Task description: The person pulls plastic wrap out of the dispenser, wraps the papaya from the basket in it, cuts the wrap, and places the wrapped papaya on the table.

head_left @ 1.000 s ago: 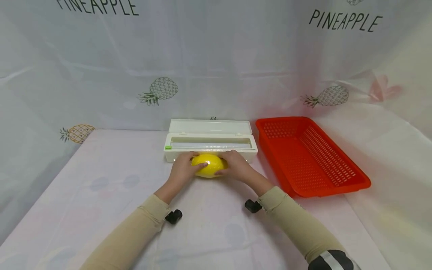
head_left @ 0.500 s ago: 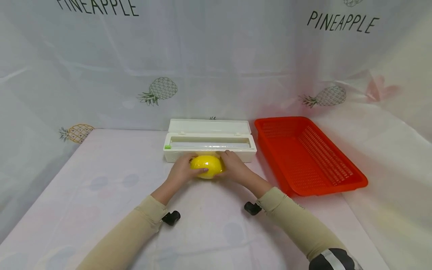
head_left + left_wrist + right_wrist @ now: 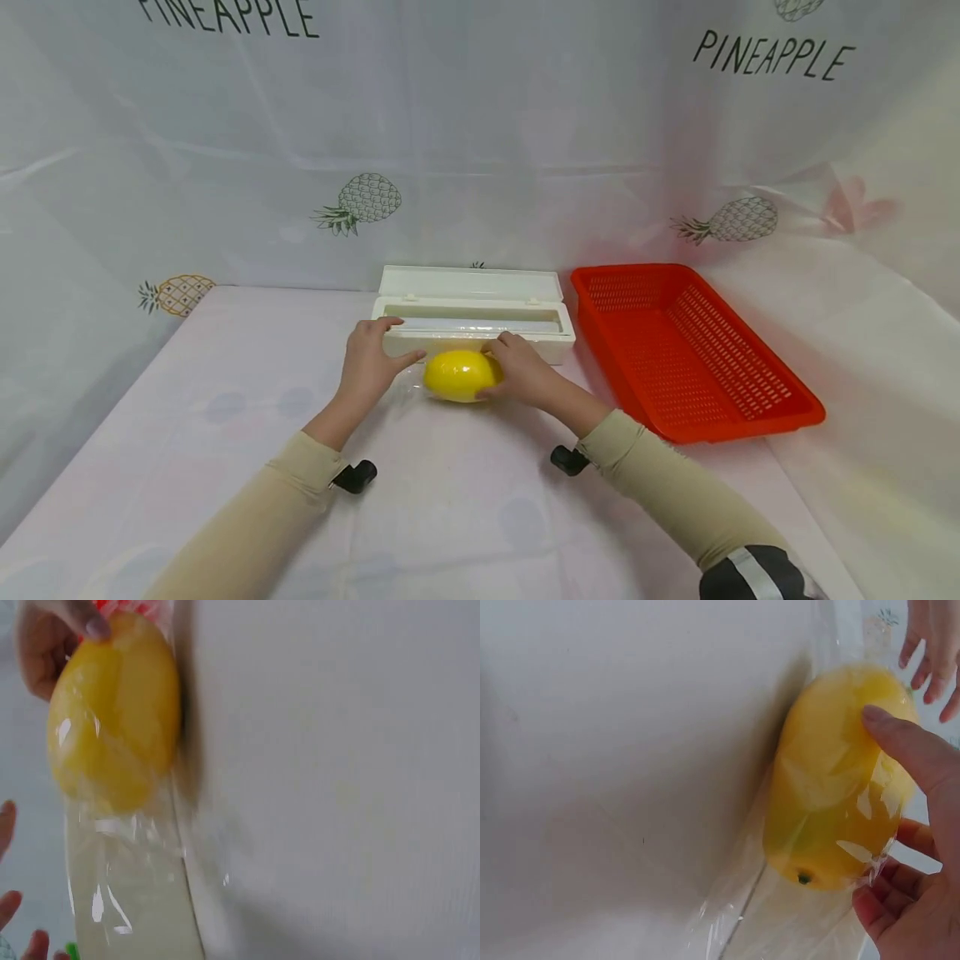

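Note:
A smooth yellow mango-shaped fruit (image 3: 461, 376) with a small green stem nub lies on its side in front of the cling film dispenser (image 3: 480, 346). Clear cling film (image 3: 112, 892) wraps it and trails past its left end in crinkles. My right hand (image 3: 523, 372) holds the fruit's right end, thumb pressed on the film-covered skin (image 3: 832, 772) and fingers curled round the far side. My left hand (image 3: 369, 358) is apart from the fruit, thumb and fingers spread, at the left end of the dispenser. Its fingertips (image 3: 9, 907) show at the left wrist view's edge.
The dispenser's white lid (image 3: 471, 283) stands raised at the back, with a film roll (image 3: 472, 323) inside. A red perforated basket (image 3: 697, 367) is to its right. A pale patterned cloth (image 3: 247, 467) covers the table, and a printed curtain (image 3: 480, 125) hangs behind.
My left hand has let go of the fruit's left end and moved left, its fingers spreading. My right hand keeps its hold, and film shows at the fruit's left end.

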